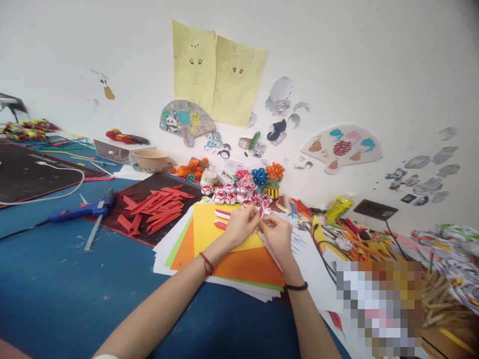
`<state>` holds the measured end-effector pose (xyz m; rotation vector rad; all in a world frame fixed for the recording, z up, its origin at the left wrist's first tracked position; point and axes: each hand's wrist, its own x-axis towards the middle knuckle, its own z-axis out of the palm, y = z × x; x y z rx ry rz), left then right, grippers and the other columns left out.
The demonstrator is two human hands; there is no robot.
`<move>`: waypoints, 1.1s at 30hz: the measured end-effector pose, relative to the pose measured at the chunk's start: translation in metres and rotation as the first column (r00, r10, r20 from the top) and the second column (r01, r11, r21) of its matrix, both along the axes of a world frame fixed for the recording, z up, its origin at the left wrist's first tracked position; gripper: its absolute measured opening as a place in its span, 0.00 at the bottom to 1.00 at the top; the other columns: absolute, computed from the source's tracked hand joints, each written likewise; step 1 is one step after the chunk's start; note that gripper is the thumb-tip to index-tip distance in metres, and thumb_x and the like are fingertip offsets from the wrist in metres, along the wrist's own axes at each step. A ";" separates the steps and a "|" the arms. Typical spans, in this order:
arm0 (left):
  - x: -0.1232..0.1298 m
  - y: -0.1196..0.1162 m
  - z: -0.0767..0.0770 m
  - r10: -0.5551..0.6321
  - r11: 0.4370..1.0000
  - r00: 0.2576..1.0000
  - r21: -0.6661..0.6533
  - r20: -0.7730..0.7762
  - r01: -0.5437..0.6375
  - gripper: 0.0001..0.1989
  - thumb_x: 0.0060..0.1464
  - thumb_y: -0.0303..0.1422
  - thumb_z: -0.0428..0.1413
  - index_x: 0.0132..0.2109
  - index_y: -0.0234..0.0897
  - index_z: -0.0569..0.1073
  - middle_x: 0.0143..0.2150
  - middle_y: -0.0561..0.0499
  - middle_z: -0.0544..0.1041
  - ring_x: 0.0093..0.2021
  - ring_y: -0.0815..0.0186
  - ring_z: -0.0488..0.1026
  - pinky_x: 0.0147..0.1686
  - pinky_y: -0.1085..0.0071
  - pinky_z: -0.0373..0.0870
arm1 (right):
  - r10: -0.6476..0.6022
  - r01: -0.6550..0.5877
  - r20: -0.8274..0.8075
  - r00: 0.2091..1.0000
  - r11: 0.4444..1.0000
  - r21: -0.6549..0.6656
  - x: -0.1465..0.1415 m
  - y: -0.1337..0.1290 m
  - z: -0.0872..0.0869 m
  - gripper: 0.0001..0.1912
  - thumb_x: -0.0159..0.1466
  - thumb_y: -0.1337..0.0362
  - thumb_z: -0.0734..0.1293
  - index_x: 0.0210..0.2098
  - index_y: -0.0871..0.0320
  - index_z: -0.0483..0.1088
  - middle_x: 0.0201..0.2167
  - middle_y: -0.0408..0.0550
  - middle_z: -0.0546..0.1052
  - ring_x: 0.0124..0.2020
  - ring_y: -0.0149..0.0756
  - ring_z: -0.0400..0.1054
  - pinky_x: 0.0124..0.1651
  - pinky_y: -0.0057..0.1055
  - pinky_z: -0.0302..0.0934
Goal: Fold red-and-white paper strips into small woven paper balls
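Note:
My left hand [243, 225] and my right hand [277, 233] are close together over the paper stack, fingertips pinched. Between them is a small red-and-white paper piece [261, 212], partly hidden by the fingers. Under my hands lies a yellow sheet [204, 234], on top of orange [239, 267], green and white sheets. Red-and-white paper strips [220, 225] rest on the yellow sheet, left of my left hand. Just behind my hands sit several folded red-and-white paper balls [229, 193].
To the left, a pile of red paper strips [155, 208] lies on a dark mat, beside a blue glue gun [80, 212] with its cord. A beige bowl [150, 159] and paper flowers [260, 176] line the wall. At right are a yellow bottle [339, 208] and heaped paper scraps.

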<state>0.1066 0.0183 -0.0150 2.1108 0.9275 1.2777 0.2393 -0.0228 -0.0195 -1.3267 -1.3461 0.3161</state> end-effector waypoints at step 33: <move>-0.008 0.013 -0.003 -0.263 0.709 0.783 -0.437 0.565 0.553 0.23 0.34 0.46 0.70 0.26 0.30 0.74 0.21 0.54 0.72 0.22 0.73 0.68 0.25 0.76 0.65 | 0.308 -0.362 -0.338 0.889 0.926 -0.108 0.017 0.002 0.003 0.19 0.46 0.53 0.79 0.23 0.59 0.72 0.17 0.44 0.76 0.19 0.33 0.69 0.26 0.29 0.64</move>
